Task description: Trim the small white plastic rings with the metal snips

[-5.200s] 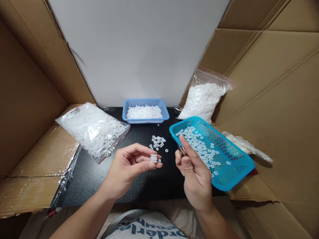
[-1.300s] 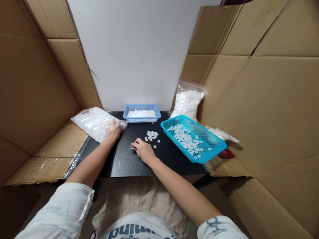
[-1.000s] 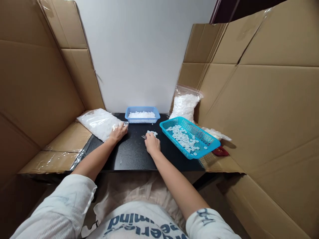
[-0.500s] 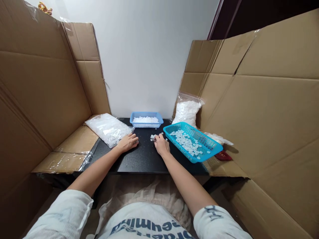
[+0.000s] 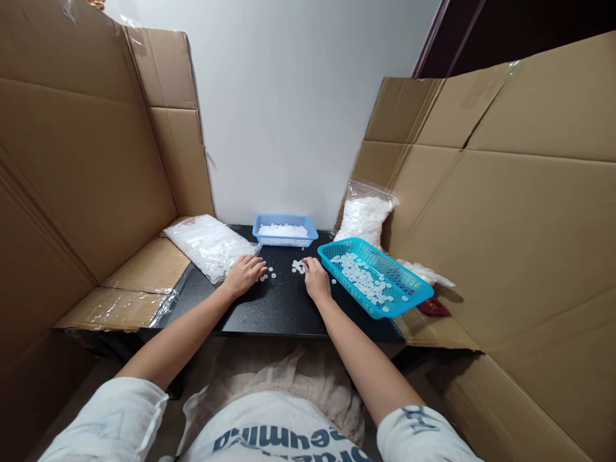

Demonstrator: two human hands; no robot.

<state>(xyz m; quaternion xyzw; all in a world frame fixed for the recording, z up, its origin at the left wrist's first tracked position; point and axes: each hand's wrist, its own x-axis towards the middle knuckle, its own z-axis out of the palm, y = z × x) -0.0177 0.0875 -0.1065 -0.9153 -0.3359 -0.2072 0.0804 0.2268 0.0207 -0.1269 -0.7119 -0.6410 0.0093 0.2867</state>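
My left hand [image 5: 244, 274] rests on the black table, its fingers stretched forward and slightly bent. Several small white plastic discs [image 5: 272, 274] lie loose by its fingertips, some with a hole in the middle. My right hand [image 5: 316, 279] is at the table's middle, thumb and fingers pinched together over a small cluster of white discs [image 5: 296, 264]. What sits between those fingertips is too small to make out. Just right of that hand stands a turquoise basket [image 5: 404, 310] with many white discs spread over its bottom.
A light blue basket [image 5: 285, 241] of white pieces stands at the back of the table [image 5: 269, 314]. A clear bag [image 5: 205, 247] of white pieces lies left, and another zip bag [image 5: 364, 215] leans back right. Cardboard walls [image 5: 529, 224] rise on both sides.
My left hand's fingers have loosened, and discs now show beside them. My right hand has shifted slightly right, uncovering more of the disc cluster. The view has tilted a little.
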